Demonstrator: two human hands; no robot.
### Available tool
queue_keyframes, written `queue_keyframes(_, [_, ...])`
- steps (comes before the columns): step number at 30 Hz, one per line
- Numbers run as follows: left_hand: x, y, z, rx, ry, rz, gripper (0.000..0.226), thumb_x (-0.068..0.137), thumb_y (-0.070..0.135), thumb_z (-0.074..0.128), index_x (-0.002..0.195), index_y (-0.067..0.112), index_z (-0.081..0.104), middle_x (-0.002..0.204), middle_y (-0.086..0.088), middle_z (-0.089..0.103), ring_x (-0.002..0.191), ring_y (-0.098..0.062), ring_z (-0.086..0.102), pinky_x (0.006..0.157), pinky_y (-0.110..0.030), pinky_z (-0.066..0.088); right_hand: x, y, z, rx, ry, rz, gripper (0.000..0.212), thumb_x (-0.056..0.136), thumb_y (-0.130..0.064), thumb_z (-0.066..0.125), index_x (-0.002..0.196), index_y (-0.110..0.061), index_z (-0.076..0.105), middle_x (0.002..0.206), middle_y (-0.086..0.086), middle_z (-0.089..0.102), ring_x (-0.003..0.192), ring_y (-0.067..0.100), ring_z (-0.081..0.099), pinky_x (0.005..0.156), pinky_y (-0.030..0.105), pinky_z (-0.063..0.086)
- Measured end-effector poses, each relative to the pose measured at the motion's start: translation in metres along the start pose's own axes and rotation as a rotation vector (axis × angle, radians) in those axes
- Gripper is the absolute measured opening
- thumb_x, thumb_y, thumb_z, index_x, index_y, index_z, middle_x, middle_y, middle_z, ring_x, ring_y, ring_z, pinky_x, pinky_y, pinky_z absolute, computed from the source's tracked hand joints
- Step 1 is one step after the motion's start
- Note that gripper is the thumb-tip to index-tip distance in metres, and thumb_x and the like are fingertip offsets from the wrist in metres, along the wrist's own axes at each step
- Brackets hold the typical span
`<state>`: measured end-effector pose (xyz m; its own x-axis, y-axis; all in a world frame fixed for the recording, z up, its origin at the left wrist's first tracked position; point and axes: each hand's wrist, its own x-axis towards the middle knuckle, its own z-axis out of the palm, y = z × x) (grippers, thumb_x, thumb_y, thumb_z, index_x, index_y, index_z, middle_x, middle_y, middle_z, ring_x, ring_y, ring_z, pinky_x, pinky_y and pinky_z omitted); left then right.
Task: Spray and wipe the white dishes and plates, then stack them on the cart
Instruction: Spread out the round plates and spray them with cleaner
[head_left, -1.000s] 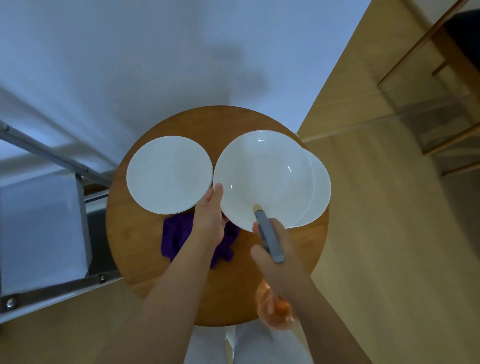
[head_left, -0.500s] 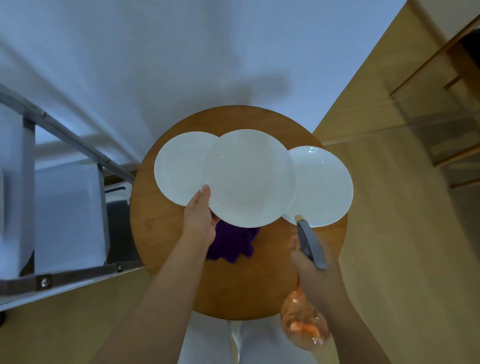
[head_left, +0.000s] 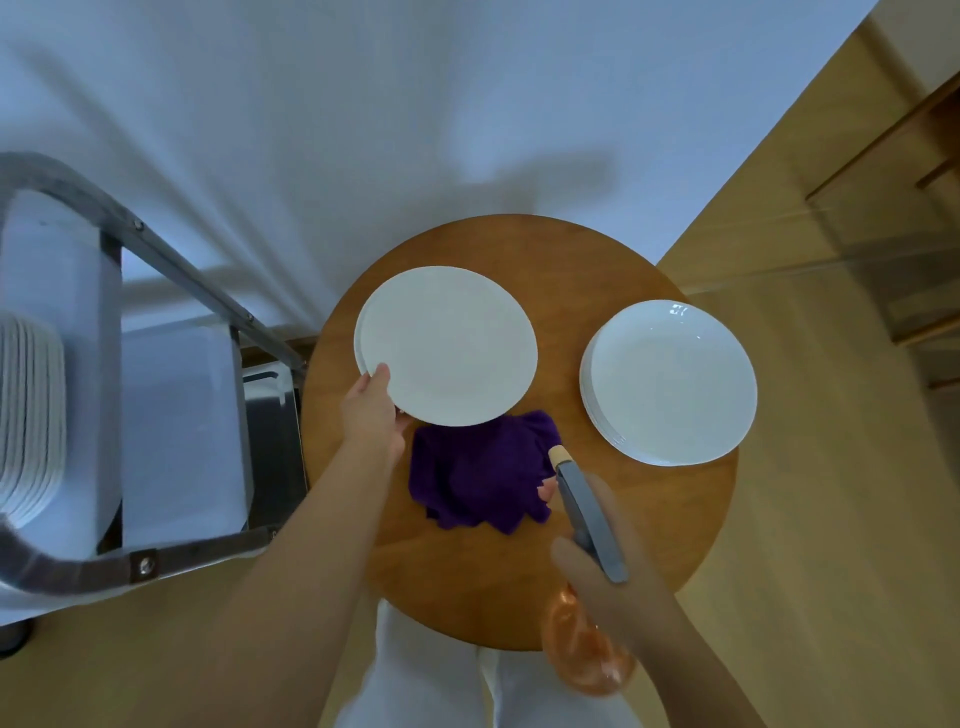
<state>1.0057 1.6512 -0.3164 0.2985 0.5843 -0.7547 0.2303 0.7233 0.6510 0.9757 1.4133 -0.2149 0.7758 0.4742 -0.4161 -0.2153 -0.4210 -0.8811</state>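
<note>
My left hand (head_left: 373, 410) grips the near-left rim of a white plate (head_left: 449, 345), held just over another white plate whose edge shows at the left. A stack of white dishes (head_left: 670, 382) sits on the right of the round wooden table (head_left: 519, 582). A purple cloth (head_left: 478, 470) lies crumpled between them. My right hand (head_left: 608, 577) holds a spray bottle with a grey head (head_left: 587, 512) and orange body, its nozzle pointing toward the cloth.
A metal-framed cart (head_left: 171, 395) stands at the left with a stack of white plates (head_left: 28, 421) on its top shelf. A white wall is beyond the table. Wooden chair legs (head_left: 930, 322) stand at the far right on the wood floor.
My left hand has carried the plate leftward, off the right stack and over the left plate. My right hand with the bottle has drawn back toward me, and the view has shifted right.
</note>
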Motion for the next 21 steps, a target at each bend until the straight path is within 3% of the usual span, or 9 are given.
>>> queue_keyframes(3, [0.011, 0.005, -0.003, 0.039, 0.010, 0.014, 0.035, 0.097, 0.023, 0.053, 0.131, 0.015, 0.052, 0.118, -0.002, 0.064, 0.097, -0.018, 0.062, 0.069, -0.030, 0.056, 0.002, 0.002, 0.007, -0.002, 0.057, -0.009, 0.041, 0.082, 0.005, 0.061, 0.094, -0.032, 0.049, 0.063, -0.020, 0.054, 0.057, -0.003, 0.052, 0.052, 0.008, 0.042])
queue_keyframes(7, [0.018, 0.009, -0.008, 0.194, 0.007, 0.084, 0.034, 0.099, 0.026, 0.049, 0.131, 0.016, 0.053, 0.112, 0.003, 0.063, 0.100, -0.017, 0.060, 0.072, -0.027, 0.054, 0.008, -0.001, 0.011, -0.004, 0.008, 0.000, 0.029, 0.081, -0.006, 0.060, 0.097, -0.028, 0.049, 0.060, -0.021, 0.050, 0.053, -0.001, 0.047, 0.050, 0.009, 0.041])
queue_keyframes(10, [0.023, 0.009, -0.015, 0.606, 0.030, 0.284, 0.025, 0.100, 0.029, 0.044, 0.115, 0.015, 0.059, 0.099, 0.003, 0.062, 0.081, -0.010, 0.056, 0.061, -0.019, 0.045, 0.013, -0.002, 0.012, -0.002, -0.015, 0.021, 0.033, 0.082, -0.001, 0.060, 0.101, -0.026, 0.050, 0.059, -0.017, 0.048, 0.051, -0.001, 0.045, 0.049, 0.010, 0.038])
queue_keyframes(12, [0.029, 0.010, -0.021, 0.890, 0.057, 0.432, 0.025, 0.100, 0.032, 0.042, 0.105, 0.014, 0.059, 0.107, -0.009, 0.063, 0.087, -0.015, 0.057, 0.072, -0.026, 0.049, 0.015, -0.003, 0.014, 0.011, -0.026, 0.025, 0.032, 0.080, -0.003, 0.061, 0.102, -0.023, 0.051, 0.058, -0.011, 0.045, 0.048, 0.000, 0.042, 0.049, 0.009, 0.037])
queue_keyframes(15, [0.039, 0.011, -0.022, 1.047, 0.111, 0.507, 0.038, 0.099, 0.038, 0.043, 0.128, 0.014, 0.052, 0.135, -0.016, 0.046, 0.118, -0.030, 0.051, 0.100, -0.048, 0.045, 0.018, -0.004, 0.017, 0.006, -0.022, 0.030, 0.030, 0.076, -0.009, 0.061, 0.101, -0.022, 0.052, 0.061, -0.009, 0.040, 0.048, -0.001, 0.040, 0.049, 0.009, 0.036])
queue_keyframes(18, [0.043, 0.009, -0.020, 1.203, 0.137, 0.446, 0.053, 0.099, 0.044, 0.038, 0.146, 0.022, 0.031, 0.150, -0.015, 0.026, 0.135, -0.038, 0.030, 0.108, -0.056, 0.034, 0.021, -0.002, 0.017, -0.025, -0.021, 0.028, 0.033, 0.080, 0.000, 0.062, 0.097, -0.026, 0.050, 0.063, -0.007, 0.042, 0.050, -0.001, 0.044, 0.049, 0.010, 0.039])
queue_keyframes(21, [0.049, 0.005, -0.023, 1.279, 0.083, 0.360, 0.055, 0.100, 0.044, 0.031, 0.150, 0.022, 0.020, 0.149, -0.019, 0.030, 0.135, -0.039, 0.030, 0.109, -0.056, 0.031, 0.023, 0.003, 0.015, -0.021, -0.032, 0.048, 0.033, 0.081, 0.005, 0.060, 0.098, -0.022, 0.052, 0.064, -0.006, 0.041, 0.050, -0.002, 0.044, 0.049, 0.010, 0.038])
